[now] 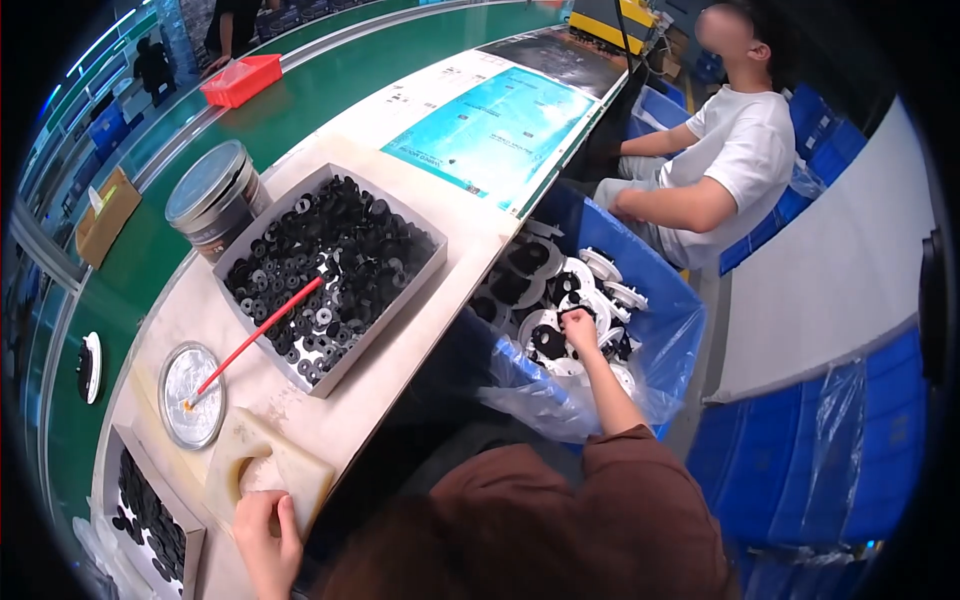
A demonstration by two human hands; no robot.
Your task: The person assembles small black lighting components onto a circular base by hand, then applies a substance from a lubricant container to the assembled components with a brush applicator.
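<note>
My right hand (579, 332) reaches down into a blue bin (660, 290) at the right of the bench. Its fingers are pinched on one of the white round plastic parts with black centres (548, 342) heaped there; the fingertips are partly hidden. My left hand (268, 535) is curled at the near edge of a cream block (305, 467) with a rounded recess, and I see nothing in it. Beyond the block lies a round silver lid (178, 400) with an orange-brown smear. A thin red stick (262, 328) runs from the lid to a shallow box (375, 350) of small black rings.
A second box (190, 545) of black parts is at lower left. A lidded tub (215, 195) stands behind the rings. On the green conveyor (330, 95) are a red tray (242, 80) and a white round part (92, 368). A seated co-worker (735, 170) is beyond the bin.
</note>
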